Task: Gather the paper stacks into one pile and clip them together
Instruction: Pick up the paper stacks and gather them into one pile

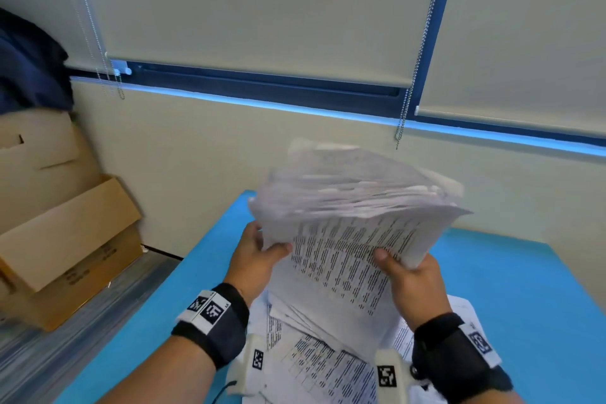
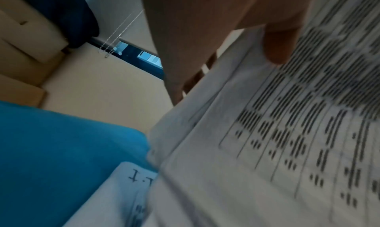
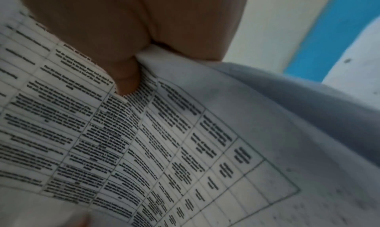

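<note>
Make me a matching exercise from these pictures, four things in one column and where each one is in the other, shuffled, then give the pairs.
Things
1. thick paper stack
2. loose printed sheets
3. cardboard boxes
4. left hand

Places
A. lying on the blue table
B. stacked on the floor left of the table
C. raised above the table between both hands
D. gripping the stack's left edge

Pairs: 1-C, 2-A, 3-B, 4-D

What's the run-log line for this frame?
left hand: grips paper stack | right hand: grips it | stack: lifted | loose sheets: on table
</note>
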The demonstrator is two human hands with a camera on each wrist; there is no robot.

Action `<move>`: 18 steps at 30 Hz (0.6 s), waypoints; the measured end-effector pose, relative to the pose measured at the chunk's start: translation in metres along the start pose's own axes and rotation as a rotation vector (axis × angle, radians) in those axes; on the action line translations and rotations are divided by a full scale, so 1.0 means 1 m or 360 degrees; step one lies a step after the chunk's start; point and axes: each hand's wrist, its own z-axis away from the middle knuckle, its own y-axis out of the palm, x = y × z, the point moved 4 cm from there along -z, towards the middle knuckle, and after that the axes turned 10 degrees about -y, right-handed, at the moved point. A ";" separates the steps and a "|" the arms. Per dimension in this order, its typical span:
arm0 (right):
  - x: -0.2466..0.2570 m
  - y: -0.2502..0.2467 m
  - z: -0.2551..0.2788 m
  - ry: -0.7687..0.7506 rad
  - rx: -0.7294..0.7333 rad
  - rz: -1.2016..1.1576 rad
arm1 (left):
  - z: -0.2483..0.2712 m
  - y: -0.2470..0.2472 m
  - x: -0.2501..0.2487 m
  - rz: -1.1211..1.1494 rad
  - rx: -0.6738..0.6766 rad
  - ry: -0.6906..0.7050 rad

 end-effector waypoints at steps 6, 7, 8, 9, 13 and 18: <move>-0.011 0.007 -0.005 0.0304 -0.0363 -0.0982 | 0.013 -0.018 0.035 0.0311 -0.0156 -0.0328; -0.012 0.012 -0.004 0.0364 -0.0368 -0.1107 | 0.016 -0.014 0.038 0.0524 -0.0023 -0.0399; -0.013 0.017 -0.004 0.0424 -0.0361 -0.1198 | 0.020 -0.010 0.038 0.0752 0.0114 -0.0451; -0.013 0.022 -0.003 0.0475 -0.0361 -0.1270 | 0.023 -0.008 0.035 0.0938 0.0229 -0.0503; -0.016 0.032 0.000 0.0595 -0.0361 -0.1516 | 0.030 -0.010 0.017 0.1164 0.0445 -0.0443; -0.022 0.039 0.002 0.0611 -0.0204 -0.1500 | 0.032 -0.020 0.014 0.0961 0.0321 -0.0342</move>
